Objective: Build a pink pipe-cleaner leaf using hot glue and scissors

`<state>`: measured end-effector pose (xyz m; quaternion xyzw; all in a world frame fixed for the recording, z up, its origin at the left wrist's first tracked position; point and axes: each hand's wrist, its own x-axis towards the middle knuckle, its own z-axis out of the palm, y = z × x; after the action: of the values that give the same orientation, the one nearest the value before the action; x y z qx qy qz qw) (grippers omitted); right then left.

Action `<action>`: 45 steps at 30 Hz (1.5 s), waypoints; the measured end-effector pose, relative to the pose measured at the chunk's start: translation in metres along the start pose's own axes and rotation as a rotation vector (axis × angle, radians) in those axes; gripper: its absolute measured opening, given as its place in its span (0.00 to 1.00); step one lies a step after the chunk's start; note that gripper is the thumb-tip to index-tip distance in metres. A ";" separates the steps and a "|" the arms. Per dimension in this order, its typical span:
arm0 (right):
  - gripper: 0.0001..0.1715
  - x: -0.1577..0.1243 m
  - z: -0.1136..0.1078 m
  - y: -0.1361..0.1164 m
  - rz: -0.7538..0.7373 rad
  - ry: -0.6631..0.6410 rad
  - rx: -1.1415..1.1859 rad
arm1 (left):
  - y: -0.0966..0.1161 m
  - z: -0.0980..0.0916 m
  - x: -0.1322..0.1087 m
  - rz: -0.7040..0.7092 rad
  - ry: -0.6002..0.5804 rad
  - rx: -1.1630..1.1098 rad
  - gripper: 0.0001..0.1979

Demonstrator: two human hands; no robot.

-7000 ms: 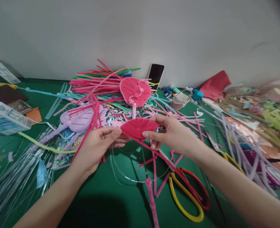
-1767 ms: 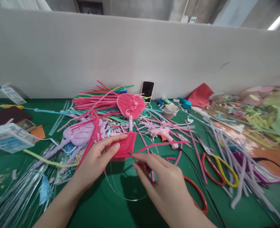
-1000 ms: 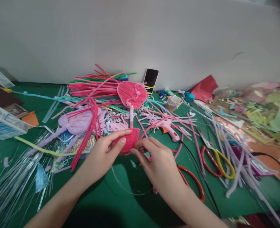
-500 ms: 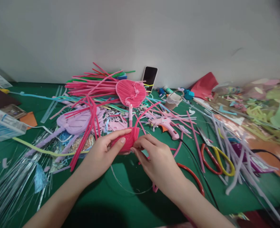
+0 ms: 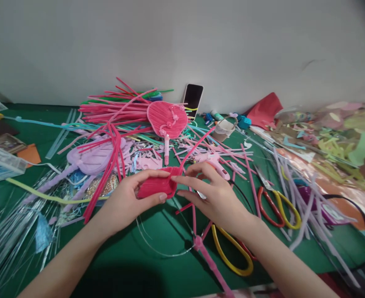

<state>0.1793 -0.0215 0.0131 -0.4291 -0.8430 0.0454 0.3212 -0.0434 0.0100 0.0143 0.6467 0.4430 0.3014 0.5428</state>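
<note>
My left hand [image 5: 123, 203] grips a pinkish-red piece [image 5: 153, 187] built from rows of pipe cleaners, bent into a rounded, hollow shape. Its fingers lie over the top and the thumb presses along the lower edge. From the piece's right end a loose pink pipe cleaner [image 5: 197, 145] slants up to the right. My right hand [image 5: 215, 196] is beside that end with fingers apart, the index fingertip at the piece's edge. Below the hands, a pink wrapped stem [image 5: 211, 267] with a thin wire loop [image 5: 166, 255] lies on the green table.
A finished pink fan shape [image 5: 167, 121] and a lilac one [image 5: 97, 157] lie among loose pipe cleaners. A glue gun [image 5: 221, 169] and scissors [image 5: 270, 203] are at right; other yellow handles [image 5: 236, 258] show under my right forearm. A phone [image 5: 193, 99] leans on the wall.
My right fingers have opened from a pinch at the piece's end. The piece has tilted, showing more of its hollow side. The view has shifted slightly, revealing the pink stem and yellow handles.
</note>
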 end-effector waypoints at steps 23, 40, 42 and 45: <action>0.08 0.021 -0.003 0.014 -0.134 -0.058 -0.160 | 0.007 0.006 0.006 -0.018 0.050 0.268 0.22; 0.10 0.031 -0.035 0.028 -0.097 -0.198 -0.136 | 0.002 0.001 0.000 0.020 -0.182 0.061 0.29; 0.10 0.031 -0.035 0.030 -0.098 -0.207 -0.123 | 0.000 0.001 0.001 0.014 -0.201 0.015 0.29; 0.09 0.031 -0.036 0.033 -0.100 -0.232 -0.100 | -0.001 0.003 0.002 0.013 -0.193 0.017 0.28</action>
<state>0.2098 0.0152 0.0454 -0.3939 -0.8961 0.0364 0.2015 -0.0400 0.0103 0.0120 0.6804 0.3868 0.2374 0.5754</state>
